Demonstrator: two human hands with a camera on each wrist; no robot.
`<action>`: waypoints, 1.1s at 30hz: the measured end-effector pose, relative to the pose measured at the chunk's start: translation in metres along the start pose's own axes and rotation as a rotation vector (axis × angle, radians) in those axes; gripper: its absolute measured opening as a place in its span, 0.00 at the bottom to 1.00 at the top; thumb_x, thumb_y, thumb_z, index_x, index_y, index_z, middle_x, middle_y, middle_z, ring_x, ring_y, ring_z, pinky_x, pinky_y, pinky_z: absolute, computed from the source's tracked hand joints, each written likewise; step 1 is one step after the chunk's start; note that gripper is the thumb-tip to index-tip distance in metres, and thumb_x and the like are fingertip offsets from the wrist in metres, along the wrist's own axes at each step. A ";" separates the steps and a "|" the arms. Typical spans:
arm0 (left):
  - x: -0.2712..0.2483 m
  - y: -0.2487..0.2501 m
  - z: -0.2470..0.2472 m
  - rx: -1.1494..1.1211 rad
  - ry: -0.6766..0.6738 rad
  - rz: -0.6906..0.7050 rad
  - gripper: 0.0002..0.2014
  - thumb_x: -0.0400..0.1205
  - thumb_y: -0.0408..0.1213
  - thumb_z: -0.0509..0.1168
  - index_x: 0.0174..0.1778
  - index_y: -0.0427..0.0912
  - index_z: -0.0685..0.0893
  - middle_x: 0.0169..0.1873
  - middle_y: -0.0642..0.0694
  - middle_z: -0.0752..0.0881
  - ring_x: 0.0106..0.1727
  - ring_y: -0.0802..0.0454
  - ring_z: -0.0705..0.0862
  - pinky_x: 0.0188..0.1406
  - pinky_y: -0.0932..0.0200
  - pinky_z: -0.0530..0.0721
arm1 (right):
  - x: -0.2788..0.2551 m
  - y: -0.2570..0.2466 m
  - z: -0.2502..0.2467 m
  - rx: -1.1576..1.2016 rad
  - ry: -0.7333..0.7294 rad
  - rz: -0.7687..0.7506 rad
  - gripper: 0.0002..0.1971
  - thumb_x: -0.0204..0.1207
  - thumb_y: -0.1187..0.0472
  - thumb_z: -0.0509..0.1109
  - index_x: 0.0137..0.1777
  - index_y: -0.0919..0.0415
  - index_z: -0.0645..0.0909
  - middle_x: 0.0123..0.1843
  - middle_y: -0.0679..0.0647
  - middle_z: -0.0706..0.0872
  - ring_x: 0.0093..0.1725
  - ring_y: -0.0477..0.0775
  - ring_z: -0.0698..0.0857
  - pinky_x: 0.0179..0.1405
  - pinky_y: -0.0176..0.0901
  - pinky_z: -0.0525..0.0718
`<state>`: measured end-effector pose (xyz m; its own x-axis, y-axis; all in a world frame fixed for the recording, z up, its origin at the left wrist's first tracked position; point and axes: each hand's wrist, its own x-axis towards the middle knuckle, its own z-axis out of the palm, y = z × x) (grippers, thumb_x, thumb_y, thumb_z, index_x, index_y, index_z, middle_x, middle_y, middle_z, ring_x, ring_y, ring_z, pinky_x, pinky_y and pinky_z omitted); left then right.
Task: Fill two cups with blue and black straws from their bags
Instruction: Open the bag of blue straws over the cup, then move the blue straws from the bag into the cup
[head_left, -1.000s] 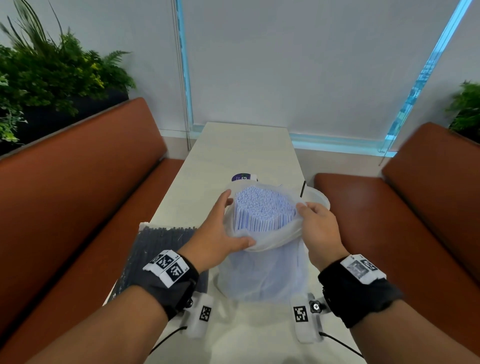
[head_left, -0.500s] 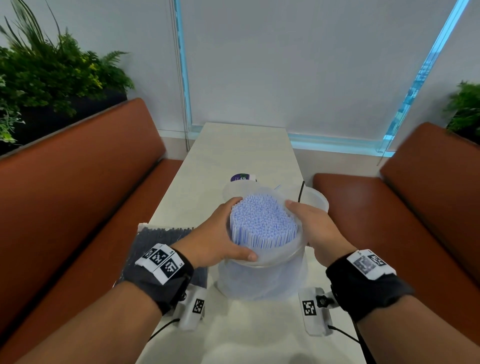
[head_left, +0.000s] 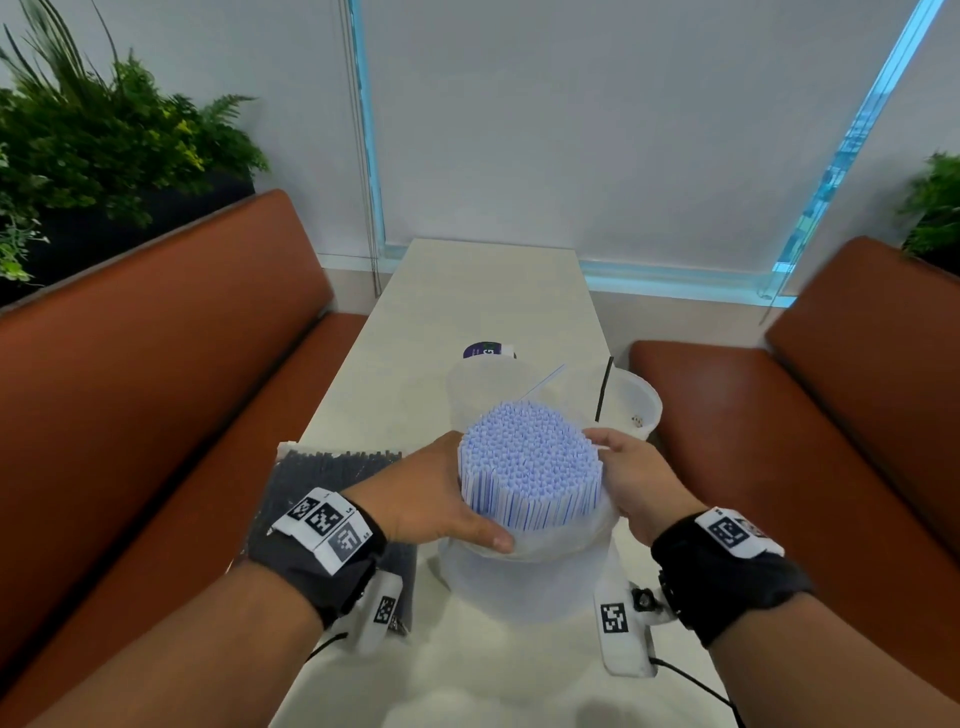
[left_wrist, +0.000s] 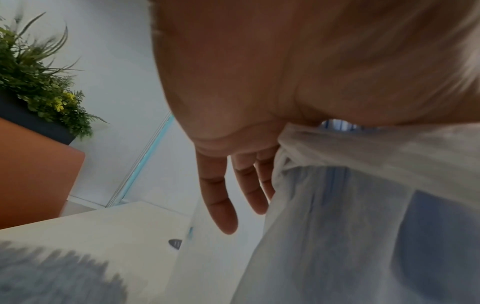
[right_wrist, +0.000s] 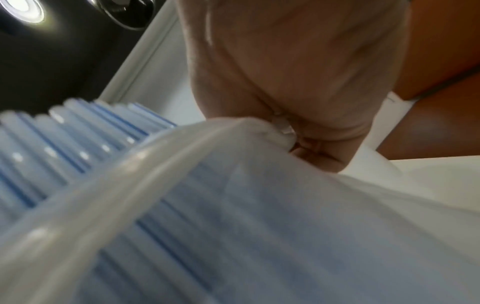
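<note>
Left hand (head_left: 426, 499) and right hand (head_left: 636, 486) both grip the bag (head_left: 524, 582) rim, rolled below upright blue straws (head_left: 530, 467) at table (head_left: 467, 301) centre; cups (head_left: 631, 400) at 12; black straws (head_left: 322, 467) at 9.

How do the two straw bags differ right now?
The blue straw bag stands upright at centre, its plastic rolled down so the straws stick out; the left hand and right hand hold it. The black straw bag lies flat to its left, untouched. Both sit on the table.

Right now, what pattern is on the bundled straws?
White with thin blue stripes; clearest in the head view.
</note>
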<state>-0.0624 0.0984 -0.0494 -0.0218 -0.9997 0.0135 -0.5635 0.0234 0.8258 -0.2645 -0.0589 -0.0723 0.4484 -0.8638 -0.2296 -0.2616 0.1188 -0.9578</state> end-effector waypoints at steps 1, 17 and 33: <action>-0.001 -0.004 0.004 0.005 -0.007 -0.014 0.41 0.62 0.49 0.88 0.62 0.87 0.73 0.63 0.79 0.81 0.64 0.82 0.77 0.55 0.89 0.68 | -0.001 0.007 0.001 -0.049 0.026 -0.024 0.10 0.79 0.69 0.70 0.55 0.57 0.90 0.44 0.53 0.95 0.44 0.55 0.93 0.37 0.45 0.88; 0.003 -0.039 0.029 0.008 0.149 -0.220 0.45 0.61 0.64 0.83 0.73 0.64 0.73 0.63 0.68 0.83 0.65 0.69 0.81 0.68 0.51 0.83 | -0.038 0.066 0.006 0.186 0.079 -0.323 0.26 0.73 0.32 0.65 0.60 0.50 0.80 0.59 0.51 0.87 0.57 0.50 0.86 0.57 0.47 0.83; -0.024 -0.015 0.056 -0.210 -0.097 -0.604 0.45 0.63 0.81 0.65 0.63 0.48 0.84 0.48 0.43 0.90 0.40 0.45 0.92 0.43 0.49 0.93 | -0.016 -0.019 -0.001 -0.739 -0.302 -0.092 0.39 0.56 0.43 0.75 0.71 0.43 0.74 0.62 0.44 0.83 0.56 0.44 0.82 0.46 0.36 0.78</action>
<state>-0.0996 0.1223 -0.0936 0.1689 -0.8306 -0.5307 -0.3266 -0.5552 0.7649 -0.2677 -0.0480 -0.0503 0.6798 -0.6722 -0.2933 -0.6630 -0.3924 -0.6375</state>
